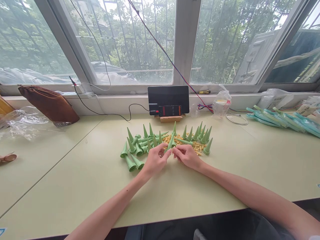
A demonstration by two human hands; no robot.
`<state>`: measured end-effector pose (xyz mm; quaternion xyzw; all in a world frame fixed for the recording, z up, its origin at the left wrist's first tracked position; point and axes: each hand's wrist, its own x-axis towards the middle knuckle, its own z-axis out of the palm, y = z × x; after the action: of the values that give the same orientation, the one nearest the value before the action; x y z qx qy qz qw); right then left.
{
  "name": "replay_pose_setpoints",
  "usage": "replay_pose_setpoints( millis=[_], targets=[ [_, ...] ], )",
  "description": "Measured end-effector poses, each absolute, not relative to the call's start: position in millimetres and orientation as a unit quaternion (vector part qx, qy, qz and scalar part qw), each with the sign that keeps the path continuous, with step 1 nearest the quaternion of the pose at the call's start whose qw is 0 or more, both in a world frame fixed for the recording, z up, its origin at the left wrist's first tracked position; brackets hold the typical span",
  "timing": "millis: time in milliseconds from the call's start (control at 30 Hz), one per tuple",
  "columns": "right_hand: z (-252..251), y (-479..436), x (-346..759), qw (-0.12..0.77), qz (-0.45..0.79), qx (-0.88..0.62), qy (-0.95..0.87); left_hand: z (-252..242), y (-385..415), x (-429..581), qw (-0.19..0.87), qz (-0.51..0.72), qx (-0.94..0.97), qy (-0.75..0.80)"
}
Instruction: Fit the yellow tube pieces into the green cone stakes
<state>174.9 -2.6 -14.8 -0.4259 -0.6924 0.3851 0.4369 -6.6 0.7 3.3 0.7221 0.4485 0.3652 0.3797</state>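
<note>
My left hand point(158, 156) is closed around a green plastic cone point(170, 141), which points up and leans slightly to the right. Close against the cone's lower end, the fingertips of my right hand point(186, 155) are pinched together; what they hold is too small to make out. Beyond my hands lies a pile of small tan plugs point(198, 146). More green cones stand upright to the right, such as one cone point(208, 146) by the pile's edge. On the left, several others lie on their sides, with a hollow cone point(130, 164) nearest to me.
A dark tablet point(168, 95) and a phone point(170, 110) lean on a cardboard stand point(171, 119) behind the pile. A brown pouch point(50, 105) stands left. Teal plastic packets point(282, 120) lie right, past a white cable point(237, 119). Windows rise behind the table point(215, 196).
</note>
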Motion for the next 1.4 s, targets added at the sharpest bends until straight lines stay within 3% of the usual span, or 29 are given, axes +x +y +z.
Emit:
replay_pose_setpoints(
  millis=[267, 900, 1400],
  targets=[
    [-25.8, 2.0, 175.9, 0.432, 0.213, -0.423, -0.768, 5.4, 1.4, -6.7, 0.467, 0.356, 0.673, 0.450],
    [-27.9, 7.1, 182.1, 0.361, 0.073, -0.392, -0.843, 13.5, -0.2, -8.2, 0.535, 0.326, 0.633, 0.455],
    [-21.5, 4.8, 177.8, 0.375, 0.113, -0.414, -0.822, 8.4, 2.3, -5.5, 0.525, 0.339, 0.641, 0.445]
  ],
)
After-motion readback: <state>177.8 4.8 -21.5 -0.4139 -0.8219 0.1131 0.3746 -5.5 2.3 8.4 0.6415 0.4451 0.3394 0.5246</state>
